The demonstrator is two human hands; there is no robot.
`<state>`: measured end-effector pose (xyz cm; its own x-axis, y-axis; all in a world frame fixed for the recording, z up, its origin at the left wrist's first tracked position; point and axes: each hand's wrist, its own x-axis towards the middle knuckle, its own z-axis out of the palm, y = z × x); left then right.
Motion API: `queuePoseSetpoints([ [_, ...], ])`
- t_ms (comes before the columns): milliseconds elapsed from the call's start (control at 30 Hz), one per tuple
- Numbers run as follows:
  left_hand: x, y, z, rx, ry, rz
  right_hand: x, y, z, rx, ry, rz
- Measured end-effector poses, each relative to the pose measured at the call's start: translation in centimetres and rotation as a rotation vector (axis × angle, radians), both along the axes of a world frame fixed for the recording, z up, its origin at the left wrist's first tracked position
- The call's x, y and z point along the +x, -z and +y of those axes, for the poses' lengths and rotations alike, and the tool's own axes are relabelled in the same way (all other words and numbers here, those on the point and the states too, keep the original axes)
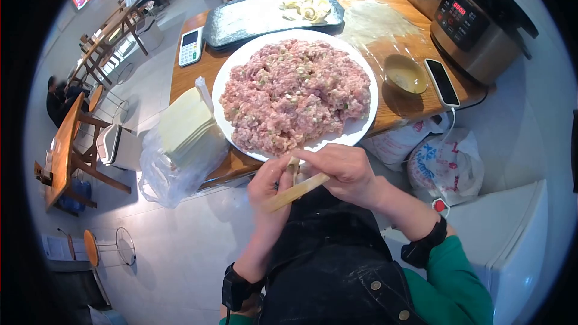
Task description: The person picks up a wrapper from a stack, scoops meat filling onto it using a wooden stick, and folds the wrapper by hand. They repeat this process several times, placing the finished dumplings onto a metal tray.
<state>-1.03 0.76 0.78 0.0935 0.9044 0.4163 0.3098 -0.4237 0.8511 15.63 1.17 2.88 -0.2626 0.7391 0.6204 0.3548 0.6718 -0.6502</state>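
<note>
My left hand (268, 188) is closed around a small folded wonton (292, 170), at the near rim of the plate. My right hand (342, 171) is closed too, with a flat wooden stick (301, 191) slanting out from under its fingers across the left palm. The right thumb and index finger reach to the top of the wonton. Just beyond both hands, a big white plate (221, 64) carries a mound of minced meat filling (295, 93) flecked with green. Left of the plate lies a stack of square wonton wrappers (188, 123) on a clear plastic bag (171, 180).
Behind the plate sits a dark-rimmed tray (241, 21) with several folded wontons (307, 9). A payment terminal (191, 47) is left of it. At right are a bowl (405, 76), a phone (442, 83) on a cable and an electric cooker (475, 27). Plastic bags (445, 162) lie below.
</note>
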Motion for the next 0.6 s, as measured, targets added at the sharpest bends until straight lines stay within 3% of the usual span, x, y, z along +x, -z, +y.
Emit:
queuePoseSetpoints([
  [33, -0.1, 0.0, 0.3, 0.111, -0.02, 0.133, 0.3, -0.3, 0.1, 0.063, 0.038, -0.208],
  [67, -0.1, -0.3, 0.3, 0.111, -0.017, 0.131, 0.6, -0.3, 0.4, 0.063, 0.041, -0.21],
  [133, -0.2, -1.2, 0.3, 0.256, -0.003, 0.443, 0.9, -0.2, 1.1, 0.177, 0.065, -0.312],
  [267, -0.5, -2.0, 0.9, 0.294, 0.025, 0.462, 0.9, -1.6, 2.6, 0.02, 0.012, -0.385],
  [333, -1.4, -3.1, 1.8, 0.328, -0.025, 0.433, 0.8, -2.7, 4.9, -0.089, 0.152, -0.356],
  [400, -3.2, -4.2, 3.3, 0.421, -0.093, 0.411, 1.2, -5.8, 8.4, -0.361, 0.293, -0.069],
  [467, -5.8, -5.8, 5.0, 0.478, -0.18, 0.445, 2.4, -7.8, 11.6, -0.366, 0.235, 0.357],
  [567, -9.6, -7.1, 7.4, 0.487, -0.325, 0.493, 3.6, -7.7, 13.3, -0.264, 0.364, 0.436],
  [600, -10.7, -7.5, 7.9, 0.423, -0.333, 0.632, 3.4, -7.4, 12.4, -0.257, 0.359, 0.438],
])
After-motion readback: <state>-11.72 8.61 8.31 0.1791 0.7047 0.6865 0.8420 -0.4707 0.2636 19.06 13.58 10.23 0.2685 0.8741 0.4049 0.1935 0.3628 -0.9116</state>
